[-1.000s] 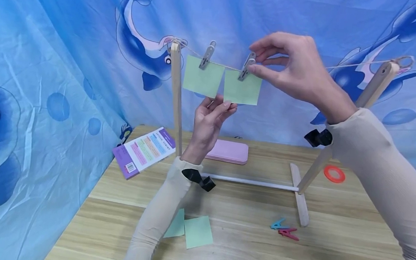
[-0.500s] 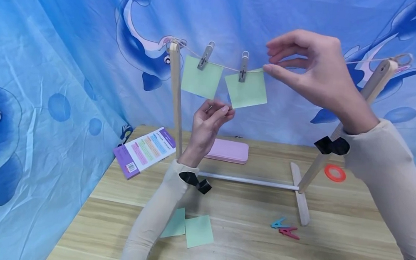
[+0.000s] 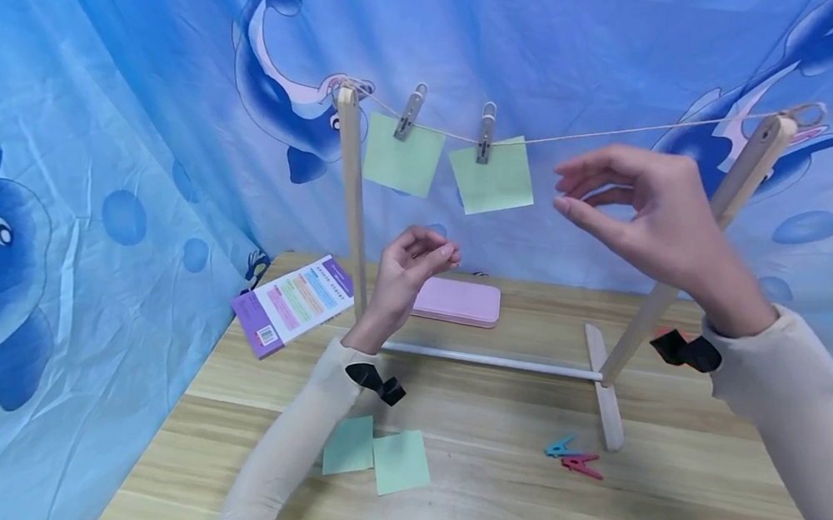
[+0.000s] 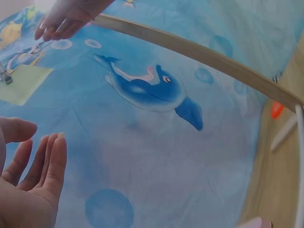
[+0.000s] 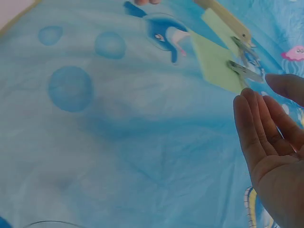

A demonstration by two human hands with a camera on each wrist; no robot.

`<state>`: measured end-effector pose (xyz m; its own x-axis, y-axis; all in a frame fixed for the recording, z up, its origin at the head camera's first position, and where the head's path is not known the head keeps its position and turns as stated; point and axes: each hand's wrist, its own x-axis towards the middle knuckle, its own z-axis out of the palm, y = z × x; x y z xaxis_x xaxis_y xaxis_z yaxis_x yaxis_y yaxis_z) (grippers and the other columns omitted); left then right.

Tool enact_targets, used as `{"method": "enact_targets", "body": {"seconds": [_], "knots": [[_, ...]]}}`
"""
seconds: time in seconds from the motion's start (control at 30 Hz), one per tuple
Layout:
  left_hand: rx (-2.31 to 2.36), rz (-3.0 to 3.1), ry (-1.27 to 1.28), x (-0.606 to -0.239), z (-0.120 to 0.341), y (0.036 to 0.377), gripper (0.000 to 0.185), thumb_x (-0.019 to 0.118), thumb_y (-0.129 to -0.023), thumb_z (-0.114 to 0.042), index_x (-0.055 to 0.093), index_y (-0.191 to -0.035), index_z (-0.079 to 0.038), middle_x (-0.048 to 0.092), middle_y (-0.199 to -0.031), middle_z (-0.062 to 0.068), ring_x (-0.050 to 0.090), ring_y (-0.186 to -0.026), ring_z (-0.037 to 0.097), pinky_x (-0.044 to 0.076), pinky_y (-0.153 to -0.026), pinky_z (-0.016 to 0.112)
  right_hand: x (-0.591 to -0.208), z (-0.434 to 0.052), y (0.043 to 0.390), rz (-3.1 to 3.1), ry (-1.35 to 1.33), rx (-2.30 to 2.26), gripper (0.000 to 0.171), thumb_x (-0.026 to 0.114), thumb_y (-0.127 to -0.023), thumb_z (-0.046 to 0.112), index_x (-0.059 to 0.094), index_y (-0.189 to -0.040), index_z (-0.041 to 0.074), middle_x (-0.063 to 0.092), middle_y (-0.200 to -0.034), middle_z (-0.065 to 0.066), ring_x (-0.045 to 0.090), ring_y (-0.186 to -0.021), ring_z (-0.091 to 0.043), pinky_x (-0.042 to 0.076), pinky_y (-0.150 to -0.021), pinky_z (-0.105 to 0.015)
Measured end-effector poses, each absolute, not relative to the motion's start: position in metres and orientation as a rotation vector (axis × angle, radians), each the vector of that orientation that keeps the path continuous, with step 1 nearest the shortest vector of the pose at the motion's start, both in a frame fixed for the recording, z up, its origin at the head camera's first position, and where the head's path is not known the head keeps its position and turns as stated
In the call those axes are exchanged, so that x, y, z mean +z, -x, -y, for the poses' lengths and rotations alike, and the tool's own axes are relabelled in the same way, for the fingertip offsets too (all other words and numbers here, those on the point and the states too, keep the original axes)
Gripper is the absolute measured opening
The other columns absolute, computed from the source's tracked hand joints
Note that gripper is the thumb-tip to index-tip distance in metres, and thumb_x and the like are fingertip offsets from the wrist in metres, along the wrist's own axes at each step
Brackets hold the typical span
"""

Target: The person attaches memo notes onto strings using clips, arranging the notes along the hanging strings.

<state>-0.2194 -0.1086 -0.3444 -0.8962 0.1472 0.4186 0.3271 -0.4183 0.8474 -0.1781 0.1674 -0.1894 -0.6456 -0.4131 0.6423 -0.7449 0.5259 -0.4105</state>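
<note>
The right hand point(image 3: 646, 219) hung empty, fingers loosely spread, at three o'clock of the second green note point(image 3: 492, 183), which stayed clipped to the string point(image 3: 625, 129). The left hand point(image 3: 404, 271), fingers loosely curled on nothing, sat at seven o'clock of it. The wrist views cut off both palms.

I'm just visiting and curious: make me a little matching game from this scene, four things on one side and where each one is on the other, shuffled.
Things:
1. pink case
2. booklet
3. red peg
4. grey pegs

Places:
A. clipped on the string
B. table's left edge, by the cloth
C. behind the rack's bottom bar
D. on the table beside the blue peg

Pairs: 1-C, 2-B, 3-D, 4-A
</note>
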Motion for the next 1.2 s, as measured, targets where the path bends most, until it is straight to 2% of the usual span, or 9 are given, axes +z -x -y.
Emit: {"method": "enact_targets", "body": {"seconds": [0.13,0.3,0.5,0.7,0.83,1.07,1.2], "knots": [[-2.393,1.762,0.678,-0.355,0.117,0.215,0.012,0.064,-0.092,-0.003,0.06,-0.104,-0.005,0.071,-0.099,0.008,0.072,-0.091,0.019,0.061,-0.088,0.038,-0.208,-0.179,0.175,2.341,-0.958,0.929,0.03,0.075,-0.087,0.015,0.07,-0.114,0.026,0.071,-0.099,0.011,0.067,-0.087,0.0,0.053,-0.077,-0.007],[-2.282,1.95,0.68,-0.369,0.129,0.209,0.018,0.065,-0.093,-0.006,0.059,-0.109,0.001,0.069,-0.106,0.015,0.072,-0.095,0.02,0.06,-0.09,0.038,-0.231,-0.197,0.171,2.403,-0.96,0.894,0.031,0.075,-0.087,0.014,0.069,-0.114,0.029,0.071,-0.094,0.015,0.067,-0.081,0.002,0.052,-0.074,-0.006],[-2.066,2.162,0.708,-0.384,0.144,0.201,0.022,0.066,-0.092,-0.006,0.06,-0.11,0.005,0.067,-0.112,0.022,0.07,-0.097,0.019,0.06,-0.088,0.036,-0.269,-0.211,0.172,2.476,-0.957,0.851,0.028,0.075,-0.087,0.014,0.069,-0.112,0.027,0.072,-0.093,0.015,0.067,-0.081,0.004,0.054,-0.073,-0.008],[-1.93,2.383,0.794,-0.403,0.153,0.191,0.024,0.067,-0.092,-0.004,0.062,-0.114,0.003,0.063,-0.118,0.023,0.065,-0.107,0.033,0.059,-0.087,0.027,-0.308,-0.218,0.169,2.584,-0.943,0.855,0.022,0.075,-0.088,0.017,0.069,-0.107,0.027,0.071,-0.093,0.016,0.066,-0.08,0.003,0.058,-0.07,-0.017],[-1.921,2.485,0.785,-0.418,0.156,0.181,0.028,0.068,-0.091,-0.004,0.061,-0.117,0.003,0.062,-0.121,0.026,0.064,-0.109,0.039,0.06,-0.087,0.03,-0.333,-0.223,0.168,2.632,-0.932,0.866,0.021,0.076,-0.086,0.018,0.07,-0.105,0.026,0.071,-0.093,0.015,0.066,-0.079,0.003,0.059,-0.068,-0.02],[-1.817,2.689,0.731,-0.444,0.157,0.16,0.028,0.072,-0.089,-0.015,0.063,-0.115,-0.008,0.066,-0.119,0.016,0.067,-0.107,0.023,0.058,-0.092,0.029,-0.379,-0.235,0.161,2.73,-0.914,1.005,0.02,0.074,-0.088,0.02,0.069,-0.106,0.027,0.072,-0.093,0.014,0.066,-0.081,0.002,0.059,-0.067,-0.021],[-1.725,2.776,0.756,-0.453,0.161,0.151,0.031,0.074,-0.089,-0.021,0.063,-0.117,-0.013,0.066,-0.119,0.016,0.067,-0.106,0.023,0.058,-0.09,0.027,-0.403,-0.241,0.157,2.778,-0.919,1.061,0.021,0.074,-0.088,0.018,0.069,-0.106,0.028,0.071,-0.091,0.014,0.066,-0.08,0.001,0.059,-0.067,-0.022]]}}
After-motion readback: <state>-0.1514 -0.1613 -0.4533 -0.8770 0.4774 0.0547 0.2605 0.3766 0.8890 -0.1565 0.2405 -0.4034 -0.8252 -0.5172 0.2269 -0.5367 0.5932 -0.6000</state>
